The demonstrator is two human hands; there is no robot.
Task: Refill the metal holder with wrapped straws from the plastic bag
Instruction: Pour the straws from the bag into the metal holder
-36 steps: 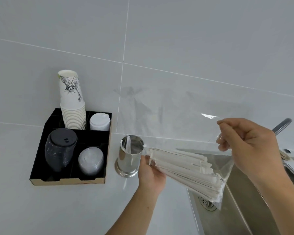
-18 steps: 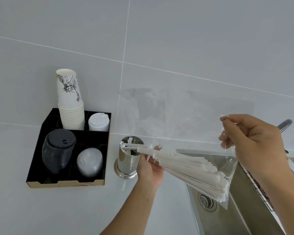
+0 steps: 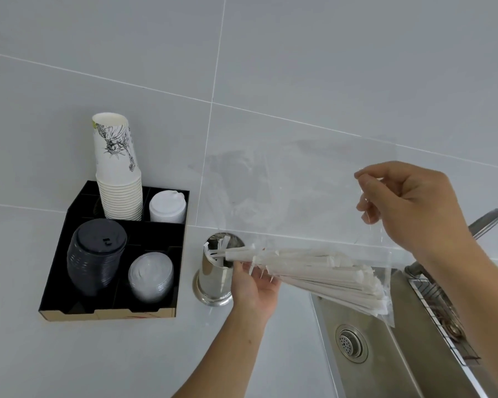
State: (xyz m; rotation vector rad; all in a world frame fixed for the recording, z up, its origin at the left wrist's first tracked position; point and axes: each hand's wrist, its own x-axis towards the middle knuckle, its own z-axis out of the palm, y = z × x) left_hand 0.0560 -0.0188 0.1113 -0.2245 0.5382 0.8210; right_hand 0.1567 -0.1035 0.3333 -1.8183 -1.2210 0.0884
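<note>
My left hand (image 3: 253,285) is cupped palm-up under the near end of the wrapped straws (image 3: 314,271), fingers loosely curled round the bundle rather than clamped, so I judge it is there to steer and support, not to squeeze. The leading tips stick out past my fingers and lie across the rim of the metal holder (image 3: 214,268), which stands upright on the counter just beside the black tray (image 3: 55,285) of cups and lids; a few straws already stand inside it.

My right hand (image 3: 408,205) is raised well above and to the right, pinching the clear plastic bag (image 3: 299,196) by its upper edge. Holding it high keeps the film taut and tilts the bundle down toward the holder, I think, so the straws can slide out of the open end. The far ends of the straws sit in the bag's lower corner, hanging over the sink (image 3: 385,354).

Most of the bundle lies nearly flat, so it needs tipping upright to drop in; loose straws could spill beside the holder.
</note>
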